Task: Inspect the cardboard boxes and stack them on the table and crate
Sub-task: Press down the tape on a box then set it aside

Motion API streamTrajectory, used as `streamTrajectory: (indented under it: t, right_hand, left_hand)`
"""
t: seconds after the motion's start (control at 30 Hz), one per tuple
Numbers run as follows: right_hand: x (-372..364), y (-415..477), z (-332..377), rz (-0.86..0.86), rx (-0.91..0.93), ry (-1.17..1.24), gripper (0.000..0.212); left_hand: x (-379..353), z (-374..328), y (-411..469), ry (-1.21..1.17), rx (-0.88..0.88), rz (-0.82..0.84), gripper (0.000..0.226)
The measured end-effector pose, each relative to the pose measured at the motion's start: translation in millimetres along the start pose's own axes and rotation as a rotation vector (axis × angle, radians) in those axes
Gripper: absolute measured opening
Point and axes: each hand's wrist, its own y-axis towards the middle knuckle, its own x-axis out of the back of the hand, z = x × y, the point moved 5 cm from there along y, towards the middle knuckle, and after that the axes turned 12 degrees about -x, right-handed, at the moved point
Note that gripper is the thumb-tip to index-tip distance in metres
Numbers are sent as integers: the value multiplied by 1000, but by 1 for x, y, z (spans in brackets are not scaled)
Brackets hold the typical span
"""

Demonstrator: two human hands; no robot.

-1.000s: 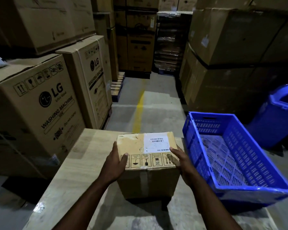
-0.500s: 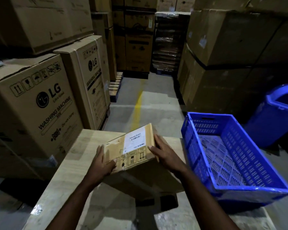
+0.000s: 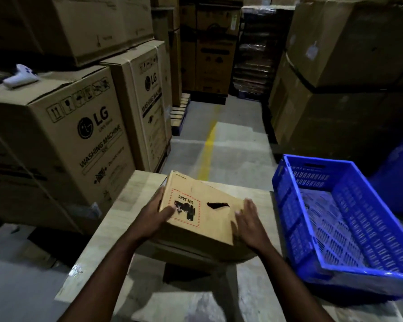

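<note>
Left hand [image 3: 153, 217]: thumb on top, fingers round left side of box [image 3: 205, 214], gripping. Right hand [image 3: 250, 225]: fingers straight, flat against right side. Box tilted over table [image 3: 128, 203]; crate [image 3: 312, 163] at 3 o'clock.

Tan box [image 3: 209, 214], red-dashed label [image 3: 184, 208]; blue perforated crate [image 3: 349, 219]

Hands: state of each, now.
Left hand: grips the box by its left edge, thumb on top.
Right hand: open, fingers straight, against the box's right side.
</note>
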Motion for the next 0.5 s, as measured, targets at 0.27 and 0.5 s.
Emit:
streamTrajectory:
  t: [0.27,0.5]
  right_hand:
    - [-17,-7,-23,39,-189,165,70]
    - [7,8,-30,-67,-163,19,68]
  left_hand:
    - [14,22,-14,-227,38,-88,51]
    - [-16,64,-39,-288,137,-51,54]
